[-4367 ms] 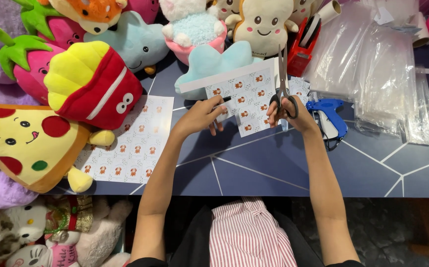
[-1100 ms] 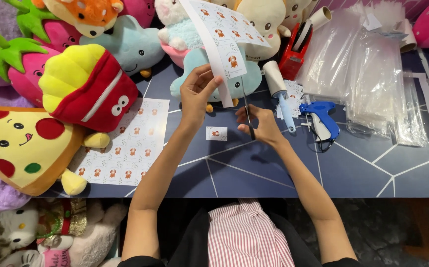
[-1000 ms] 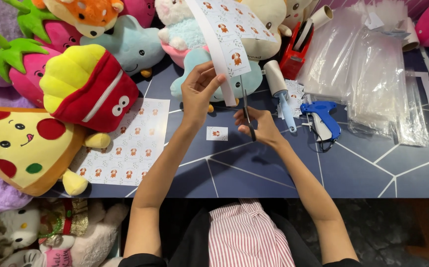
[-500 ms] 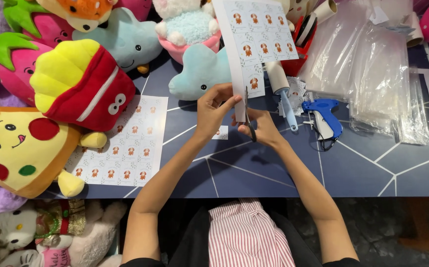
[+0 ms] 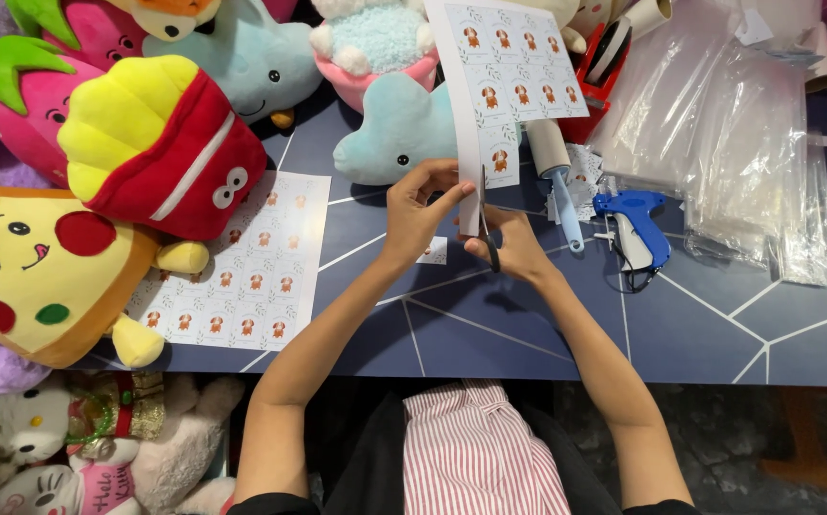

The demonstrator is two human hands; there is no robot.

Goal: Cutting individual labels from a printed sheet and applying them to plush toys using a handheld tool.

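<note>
My left hand (image 5: 418, 212) pinches the lower edge of a white sheet of small printed stickers (image 5: 509, 72), which stands upright over the table. My right hand (image 5: 511, 246) grips a pair of scissors (image 5: 486, 224) with the blades pointing up into the sheet's bottom edge, close to the left side. One small cut-out sticker (image 5: 432, 251) lies on the blue table (image 5: 490, 334) just under my hands.
A second sticker sheet (image 5: 256, 262) lies flat at left, next to a fries plush (image 5: 151, 143) and a pizza plush (image 5: 27, 272). A blue whale plush (image 5: 389, 133) sits behind my hands. At right are a lint roller (image 5: 556, 167), a blue tagging gun (image 5: 637, 224) and clear plastic bags (image 5: 728, 133).
The sheet has come down from high above the plush toys to just over my hands. The scissors now meet its bottom edge. A cut sticker lies on the table since the earliest frame.
</note>
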